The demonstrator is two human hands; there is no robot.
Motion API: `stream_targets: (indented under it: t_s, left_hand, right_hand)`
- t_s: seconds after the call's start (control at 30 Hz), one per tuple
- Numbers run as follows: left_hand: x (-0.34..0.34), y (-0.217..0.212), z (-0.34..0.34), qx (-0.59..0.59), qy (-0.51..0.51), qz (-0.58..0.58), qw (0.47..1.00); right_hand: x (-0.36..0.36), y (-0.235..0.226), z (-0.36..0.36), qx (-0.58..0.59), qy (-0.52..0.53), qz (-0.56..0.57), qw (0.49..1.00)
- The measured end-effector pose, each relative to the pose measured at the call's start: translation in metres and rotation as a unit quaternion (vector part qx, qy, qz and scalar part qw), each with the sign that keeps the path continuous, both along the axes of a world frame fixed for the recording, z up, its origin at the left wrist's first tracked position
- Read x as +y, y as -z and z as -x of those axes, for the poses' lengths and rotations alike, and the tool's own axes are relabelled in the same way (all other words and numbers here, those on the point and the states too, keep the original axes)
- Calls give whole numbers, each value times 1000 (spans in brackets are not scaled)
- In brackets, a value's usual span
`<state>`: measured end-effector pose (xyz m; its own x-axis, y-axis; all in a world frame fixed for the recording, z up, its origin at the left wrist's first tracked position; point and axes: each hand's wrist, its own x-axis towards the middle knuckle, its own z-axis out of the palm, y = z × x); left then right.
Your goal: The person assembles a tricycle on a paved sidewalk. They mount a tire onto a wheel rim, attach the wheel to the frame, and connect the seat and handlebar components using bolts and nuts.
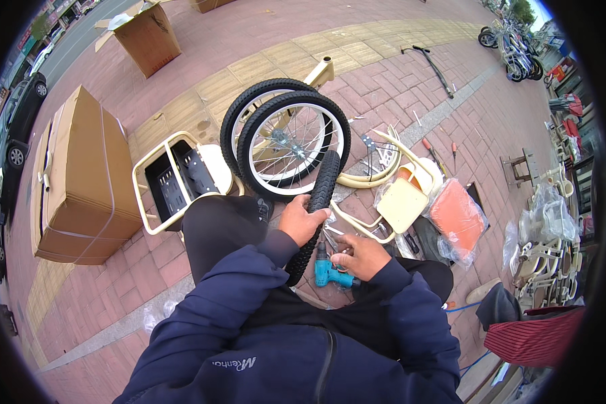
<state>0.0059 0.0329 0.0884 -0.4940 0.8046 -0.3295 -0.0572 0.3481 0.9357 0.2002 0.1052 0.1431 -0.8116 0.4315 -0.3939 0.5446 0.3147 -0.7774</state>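
A small bicycle wheel (314, 209) with a black knobby tyre stands edge-on between my knees. Around its tyre my left hand (303, 220) is closed, thumb on the tread. On the wheel's right side, close to the spokes, is my right hand (361, 257), its fingers bent together. Something thin and metallic shows at those fingertips, too small to name. Just below lies a teal power drill (330, 273), partly covered by my right hand. Ahead, a second wheel (293, 143) with a white rim leans with another wheel against a cream bicycle frame (321, 73).
On the left are a large cardboard box (87, 182) and a cream basket carrier (182, 176). To the right lie cream mudguards (367, 180), a cream seat part (402, 205), an orange wrapped panel (459, 219) and screwdrivers (436, 156). A pump (436, 71) lies farther off.
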Motion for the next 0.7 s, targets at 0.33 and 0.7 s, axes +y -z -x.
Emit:
stream_targets:
  t_s: [0.33, 0.7]
  left_hand:
    - [26, -31, 14, 98, 264, 74, 957]
    - [112, -8, 256, 385, 5, 190, 903]
  right_hand:
    - [-17, 43, 30, 22, 169, 124, 978]
    - [-5, 26, 31, 38, 178, 139, 973]
